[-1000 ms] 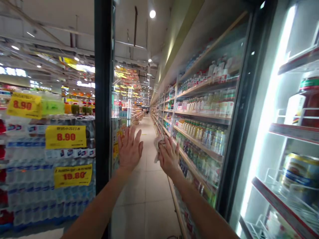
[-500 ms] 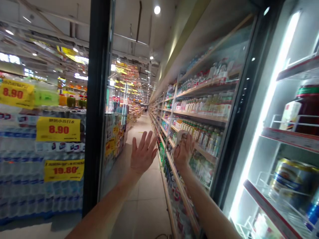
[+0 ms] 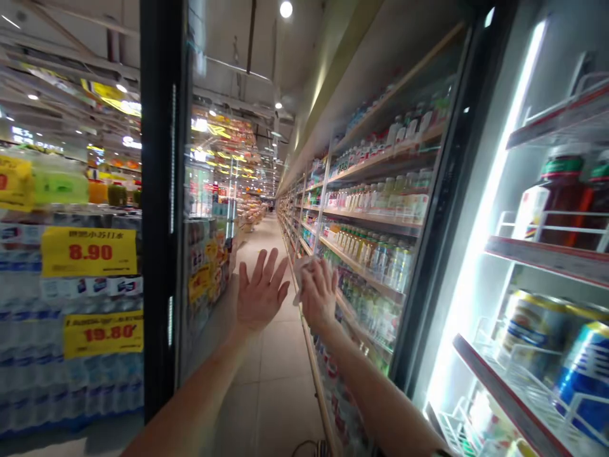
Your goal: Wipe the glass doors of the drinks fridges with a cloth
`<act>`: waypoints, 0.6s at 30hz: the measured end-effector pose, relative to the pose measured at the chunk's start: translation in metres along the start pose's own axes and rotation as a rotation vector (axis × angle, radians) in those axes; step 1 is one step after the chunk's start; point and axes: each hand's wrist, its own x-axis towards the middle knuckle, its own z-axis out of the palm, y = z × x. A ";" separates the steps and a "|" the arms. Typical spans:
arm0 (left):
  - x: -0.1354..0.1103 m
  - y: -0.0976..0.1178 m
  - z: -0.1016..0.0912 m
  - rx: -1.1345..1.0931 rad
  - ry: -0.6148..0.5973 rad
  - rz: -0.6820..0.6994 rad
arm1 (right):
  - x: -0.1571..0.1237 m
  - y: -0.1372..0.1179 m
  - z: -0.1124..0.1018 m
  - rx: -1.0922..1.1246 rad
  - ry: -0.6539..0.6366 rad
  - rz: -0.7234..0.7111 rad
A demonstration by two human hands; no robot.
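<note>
A fridge's glass door (image 3: 223, 209) stands swung out in front of me, framed in black. Flat against the glass lies my left hand (image 3: 259, 294), fingers spread and open. Beside it my right hand (image 3: 318, 297) presses a pale crumpled cloth (image 3: 301, 269) onto the same pane. Through the glass I see the long supermarket aisle and shelves of bottled drinks (image 3: 375, 254).
At the right the open fridge (image 3: 547, 254) shows lit wire shelves with cans (image 3: 537, 330) and dark bottles (image 3: 561, 190). At the left stand stacked water packs (image 3: 71, 355) with yellow price tags (image 3: 88, 251). The tiled aisle floor (image 3: 276, 393) runs ahead.
The door frame has shifted left in view. My right hand swept the cloth right across the glass, then back left beside my left hand, which moved slightly right.
</note>
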 end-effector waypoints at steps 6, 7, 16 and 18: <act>0.001 0.001 -0.004 0.023 0.010 0.010 | -0.019 0.046 -0.013 -0.043 -0.014 0.163; 0.001 0.002 -0.005 0.029 0.007 0.011 | -0.018 0.067 -0.018 -0.074 0.026 0.277; 0.001 0.004 -0.008 0.011 -0.012 -0.007 | -0.006 0.058 -0.010 -0.062 0.072 0.328; 0.001 0.004 -0.008 0.009 0.003 -0.002 | -0.012 0.048 -0.004 -0.036 -0.009 0.175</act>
